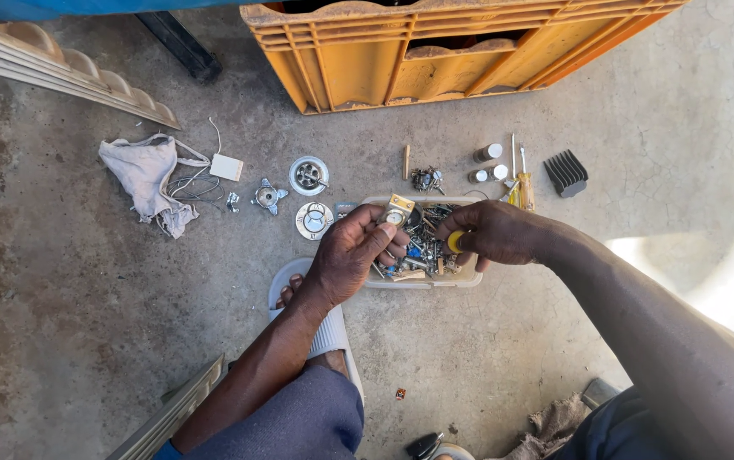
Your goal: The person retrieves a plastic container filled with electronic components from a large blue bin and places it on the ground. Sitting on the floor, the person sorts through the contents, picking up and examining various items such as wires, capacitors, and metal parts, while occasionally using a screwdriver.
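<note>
Hands over the parts tray, and we are looking straight down at them: the left hand (346, 255) has a small brass-and-silver fitting (397, 211) pinched between thumb and fingertips, lifted just above the near-left corner of the shallow white tray (469, 278) of screws and odd metal bits. The fitting sits at the very tips of those fingers, on their far side, its long axis tilted up and away from us toward the orange crate (435, 51). Across from it, the right hand (495, 234) is curled around a small yellow round piece (455, 242), gripped between thumb and forefinger and hovering over the middle of the tray. We see the two held pieces near each other but apart, the yellow one lying to the right of and slightly nearer us than the fitting (the gap between them is filled by tray clutter). Left hand is plainly the nearer to the fitting; right hand reaches in from the other side. Beyond the tray lie round metal caps, a yellow-handled screwdriver (524, 192), a black comb-like attachment (566, 173), and off to the left a crumpled rag (147, 175).
</note>
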